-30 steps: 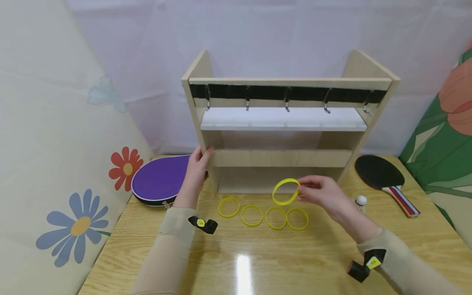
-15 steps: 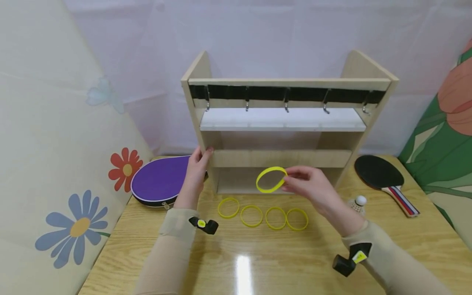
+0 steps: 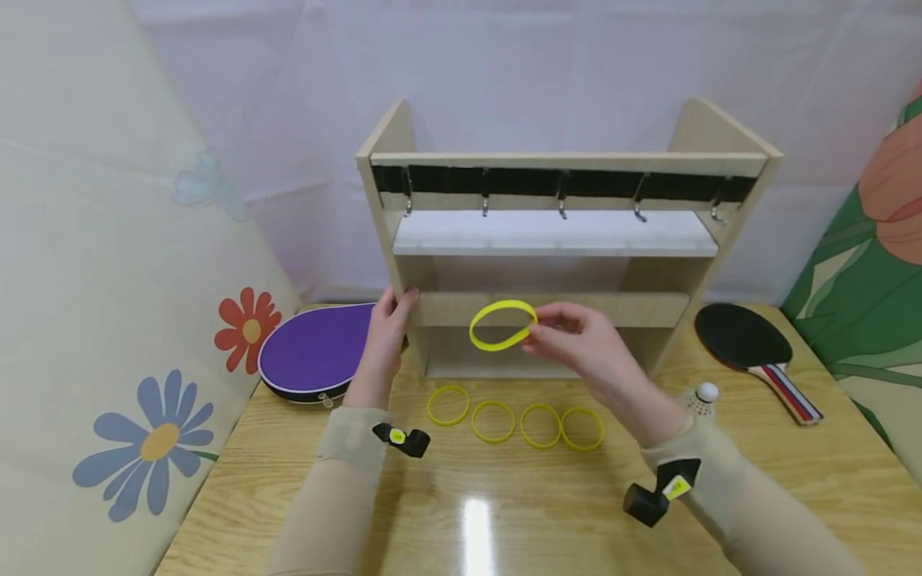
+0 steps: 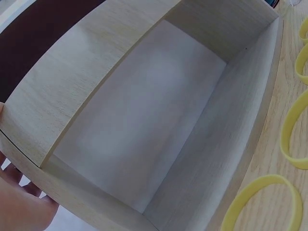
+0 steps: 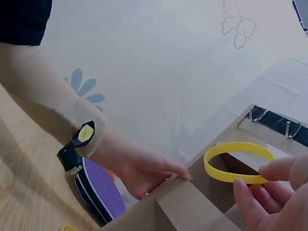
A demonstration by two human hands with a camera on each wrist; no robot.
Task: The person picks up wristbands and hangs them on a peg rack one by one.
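My right hand (image 3: 587, 344) pinches a yellow wristband (image 3: 481, 339) by its right side, in the air before the lower part of a wooden shelf rack (image 3: 551, 310). The right wrist view shows thumb and fingers on the edge of that wristband (image 5: 214, 174). With my left hand (image 3: 385, 332) I grip the rack's left side panel, thumb at the front edge; its other fingers are partly hidden behind the panel. Several metal hooks (image 3: 563, 206) hang from a black strip along the rack's upper bar. On the table, several more yellow wristbands (image 3: 493, 402) lie in a row.
A purple paddle case (image 3: 313, 352) lies left of the rack, partly behind my left hand. To the right are a black table tennis paddle (image 3: 742, 336) and a shuttlecock (image 3: 706, 394), partly hidden by my right arm. Printed cloth stands behind the wooden table (image 3: 547, 512).
My right hand has moved left and upward with the wristband, from above the row on the table to in front of the rack's lower board. The left hand stays on the side panel.
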